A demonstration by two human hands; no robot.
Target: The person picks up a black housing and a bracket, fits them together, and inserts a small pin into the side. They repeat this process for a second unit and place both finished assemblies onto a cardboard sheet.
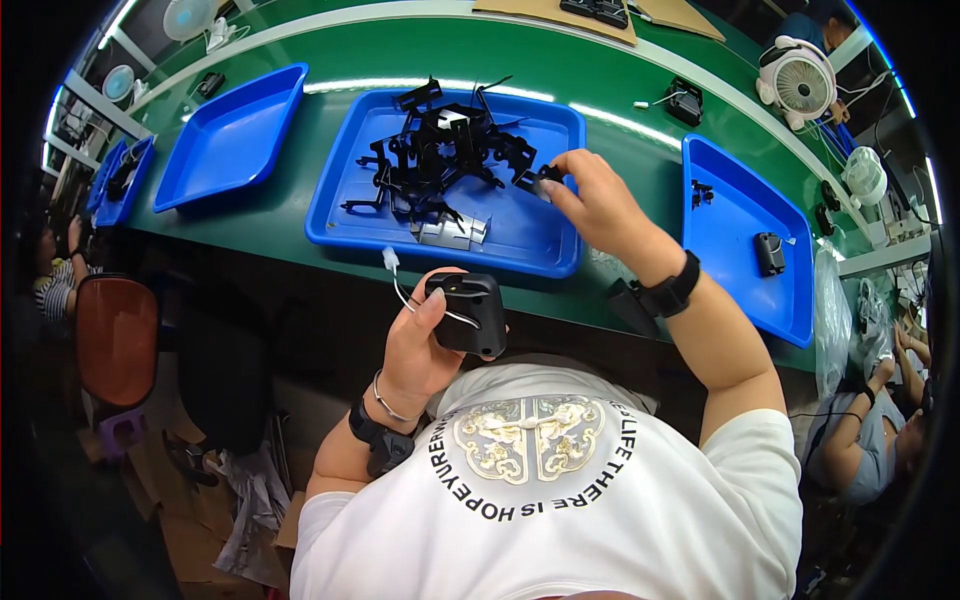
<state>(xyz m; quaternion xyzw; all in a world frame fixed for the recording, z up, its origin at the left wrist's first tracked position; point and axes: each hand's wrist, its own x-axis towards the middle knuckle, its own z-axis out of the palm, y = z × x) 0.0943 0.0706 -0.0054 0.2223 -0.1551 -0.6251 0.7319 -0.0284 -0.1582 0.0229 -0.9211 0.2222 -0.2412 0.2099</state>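
My left hand (pixel 420 340) is closed round a black plastic housing (pixel 474 312) held in front of my body. From that housing runs a white cable, ending in a small white connector (pixel 390 258) near the table edge. Over the right side of the middle blue tray (pixel 520 250), my right hand (pixel 595 200) pinches a small black plastic bracket (pixel 545 178). A tangled heap of black brackets (pixel 430 160) fills much of that tray. Some flat silvery metal pieces (pixel 455 232) lie at its near side.
Another blue tray (pixel 230 140) stands at left. The right blue tray (pixel 750 220) holds a black housing (pixel 770 252) and small black parts (pixel 703 193). Farther back, a black unit with a cable (pixel 684 102) lies on the green table (pixel 620 80). A fan (pixel 800 82) and other people are around.
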